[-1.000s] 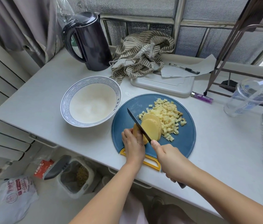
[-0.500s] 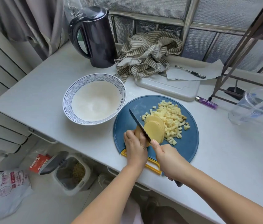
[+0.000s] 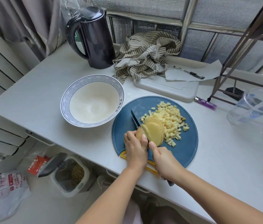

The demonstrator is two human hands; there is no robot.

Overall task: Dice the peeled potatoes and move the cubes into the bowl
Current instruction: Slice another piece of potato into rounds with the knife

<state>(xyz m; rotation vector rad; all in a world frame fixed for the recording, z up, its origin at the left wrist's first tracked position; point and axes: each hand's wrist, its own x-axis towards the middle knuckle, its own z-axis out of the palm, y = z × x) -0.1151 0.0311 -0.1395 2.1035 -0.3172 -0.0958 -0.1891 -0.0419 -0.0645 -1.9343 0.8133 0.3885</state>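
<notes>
**A:** Head view, looking down on a white counter (image 3: pixel 30 101): what sits at the centre?

**B:** A round blue cutting board (image 3: pixel 182 152). Everything else can be placed from it. On the board's near-left part, the left hand (image 3: pixel 135 147) is curled around the uncut end of a peeled potato (image 3: pixel 139 134), fingers pressed together and tucked back from the blade, likely to keep the piece steady and the fingertips safe.

**A:** And the right hand (image 3: pixel 164 160)?

**B:** Closed around the handle of a dark knife (image 3: pixel 137 122), at the board's near edge. The blade runs away from the person toward the board's middle, standing against the potato just beside the left thumb. Several round slices (image 3: pixel 155 131) lean against each other on the blade's right side.

**A:** Where are the finished pieces?

**B:** A heap of small potato cubes (image 3: pixel 171 120) lies on the board's right-centre, touching the slices, probably pushed there to leave room for cutting.

**A:** The bowl?

**B:** A white bowl (image 3: pixel 66 101) with a blue patterned rim stands just left of the board, nearly touching it, with no cubes inside. That closeness suits a short transfer. By my reading, the slicing is midway and the moving has not begun.

**A:** Anything behind the board?

**B:** A dark kettle (image 3: pixel 93 38) and a striped cloth (image 3: pixel 145 54), well clear of the work.
</notes>
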